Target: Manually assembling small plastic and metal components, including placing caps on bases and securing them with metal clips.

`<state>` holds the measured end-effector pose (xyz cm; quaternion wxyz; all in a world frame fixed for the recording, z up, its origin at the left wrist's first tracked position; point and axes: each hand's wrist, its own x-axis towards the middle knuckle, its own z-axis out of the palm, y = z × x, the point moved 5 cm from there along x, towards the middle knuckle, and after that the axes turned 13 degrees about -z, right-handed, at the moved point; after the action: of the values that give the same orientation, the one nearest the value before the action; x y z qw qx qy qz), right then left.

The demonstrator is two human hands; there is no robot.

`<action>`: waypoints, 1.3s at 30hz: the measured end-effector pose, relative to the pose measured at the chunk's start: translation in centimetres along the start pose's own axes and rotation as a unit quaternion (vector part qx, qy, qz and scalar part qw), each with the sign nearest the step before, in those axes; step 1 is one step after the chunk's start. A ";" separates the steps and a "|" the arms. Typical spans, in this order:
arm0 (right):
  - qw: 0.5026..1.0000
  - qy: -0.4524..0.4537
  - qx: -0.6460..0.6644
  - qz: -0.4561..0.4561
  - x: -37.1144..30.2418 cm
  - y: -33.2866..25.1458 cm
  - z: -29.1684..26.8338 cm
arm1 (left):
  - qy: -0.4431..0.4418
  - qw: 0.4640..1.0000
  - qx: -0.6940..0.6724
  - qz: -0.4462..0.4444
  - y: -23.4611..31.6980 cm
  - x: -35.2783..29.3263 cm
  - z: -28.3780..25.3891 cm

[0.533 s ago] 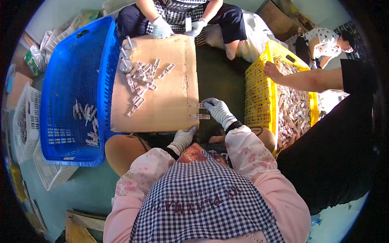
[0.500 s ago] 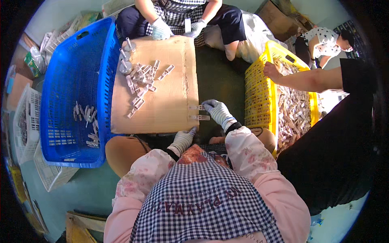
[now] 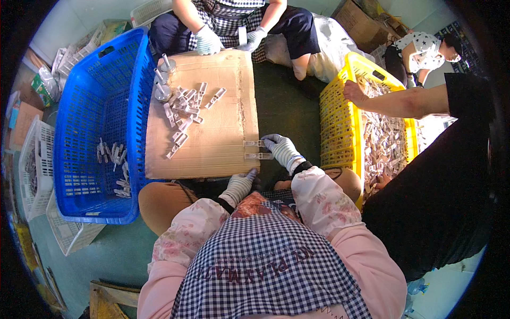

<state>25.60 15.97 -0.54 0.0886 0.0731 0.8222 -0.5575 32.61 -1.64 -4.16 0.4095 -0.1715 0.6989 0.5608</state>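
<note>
Right hand (image 3: 282, 150) is grasping two small grey plastic parts (image 3: 257, 149) at the cardboard sheet's (image 3: 212, 143) near right edge, fingers closed on them, aligning them. Left hand (image 3: 239, 186) is resting below that edge, fingers curled, holding nothing visible.

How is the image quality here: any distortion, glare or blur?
Head view: strong fisheye bend, black corners; the blue crate curves near the rim. Even daylight, mild glare on white plastic at top. Centre sharp: cardboard and right hand clear.

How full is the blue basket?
Nearly empty: the blue basket holds only a few small grey parts; most of its floor is bare.
</note>
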 end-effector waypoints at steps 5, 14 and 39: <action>1.000 -0.001 0.008 0.007 -0.4 -1.2 0.1 | -0.008 1.000 -0.028 -0.010 0.0 -0.1 -0.1; 1.000 -0.014 0.003 0.004 0.5 1.7 0.2 | -0.020 0.998 -0.067 0.012 0.3 -0.6 0.2; 0.839 -0.069 -0.499 -0.206 16.1 -13.3 10.3 | -0.053 0.996 -0.047 -0.053 -1.5 1.0 0.7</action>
<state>7.71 1.83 4.05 0.0527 -0.1903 0.9769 -0.0811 33.31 -1.24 -5.96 0.4667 -0.1977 0.6390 0.5786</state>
